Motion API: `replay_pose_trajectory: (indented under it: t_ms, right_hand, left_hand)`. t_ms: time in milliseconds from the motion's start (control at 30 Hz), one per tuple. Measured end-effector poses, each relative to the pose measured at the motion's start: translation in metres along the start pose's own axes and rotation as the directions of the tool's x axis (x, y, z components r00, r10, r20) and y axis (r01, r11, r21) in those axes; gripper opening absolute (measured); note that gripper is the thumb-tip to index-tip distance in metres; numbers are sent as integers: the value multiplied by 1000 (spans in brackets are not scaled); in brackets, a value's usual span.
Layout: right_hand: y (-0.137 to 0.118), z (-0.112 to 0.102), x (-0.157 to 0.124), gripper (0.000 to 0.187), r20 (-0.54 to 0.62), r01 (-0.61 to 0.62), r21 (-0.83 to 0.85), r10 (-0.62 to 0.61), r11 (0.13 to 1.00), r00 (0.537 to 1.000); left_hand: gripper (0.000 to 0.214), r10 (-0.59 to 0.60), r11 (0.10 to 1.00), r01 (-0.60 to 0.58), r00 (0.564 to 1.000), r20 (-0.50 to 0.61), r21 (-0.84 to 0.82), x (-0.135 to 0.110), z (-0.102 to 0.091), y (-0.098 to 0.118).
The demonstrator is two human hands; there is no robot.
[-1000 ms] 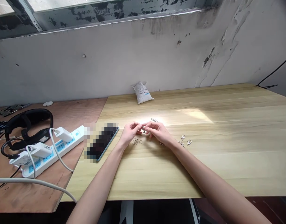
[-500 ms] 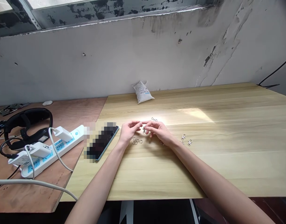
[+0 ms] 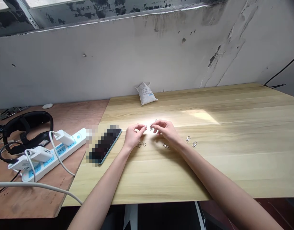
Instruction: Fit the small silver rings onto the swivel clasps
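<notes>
My left hand [image 3: 134,134] is closed in a pinch, with the edge of a small metal ring [image 3: 145,127] just showing at the fingertips. A little to the right, my right hand [image 3: 166,130] pinches a small silver swivel clasp [image 3: 151,127] between thumb and forefinger. The hands are slightly apart above the table. Below my left hand lie several loose split rings [image 3: 141,144], partly hidden by it. Under my right wrist is a metal clasp [image 3: 166,146], and two more clasps [image 3: 194,144] lie to its right. Another metal piece shows partly behind my right fingers.
A phone [image 3: 106,145] with a blurred screen lies left of my left hand. Further left are a white power strip [image 3: 45,169] with plugs and cables, and black headphones [image 3: 29,127]. A white plastic packet [image 3: 146,93] rests at the table's back by the wall.
My hands have drawn apart. The right hand has moved slightly right with the clasp, and the left stays almost in place, still pinched.
</notes>
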State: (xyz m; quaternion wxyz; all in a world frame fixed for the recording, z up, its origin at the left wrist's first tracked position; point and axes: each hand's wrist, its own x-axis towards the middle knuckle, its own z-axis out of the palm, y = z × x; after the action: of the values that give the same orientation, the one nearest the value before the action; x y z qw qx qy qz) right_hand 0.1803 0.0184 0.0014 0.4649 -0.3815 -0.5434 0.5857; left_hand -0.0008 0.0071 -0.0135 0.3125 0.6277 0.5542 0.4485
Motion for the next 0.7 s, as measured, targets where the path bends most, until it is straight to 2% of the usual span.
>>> replay_pose_trajectory:
  t_ms: [133,267,533,633,700]
  right_hand:
    - [4,0,0,29,23,3,-56,-1,998,1000]
    - [8,-1,0,28,64,35,-130,-27,991,998]
    - [9,-1,2,25,145,58,-179,-32,982,989]
    - [9,-2,1,24,132,111,-187,-87,976,987]
    - [10,-2,1,22,132,180,-262,-149,948,980]
  left_hand:
    - [14,114,960,-107,993,-12,258,-4,0,2]
    - [8,195,891,-187,981,24,414,-6,-1,5]
    - [8,208,861,-219,975,76,459,-7,-2,6]
    - [6,218,860,-227,973,74,457,-7,-2,5]
    - [6,222,859,-230,972,70,458,-7,-2,5]
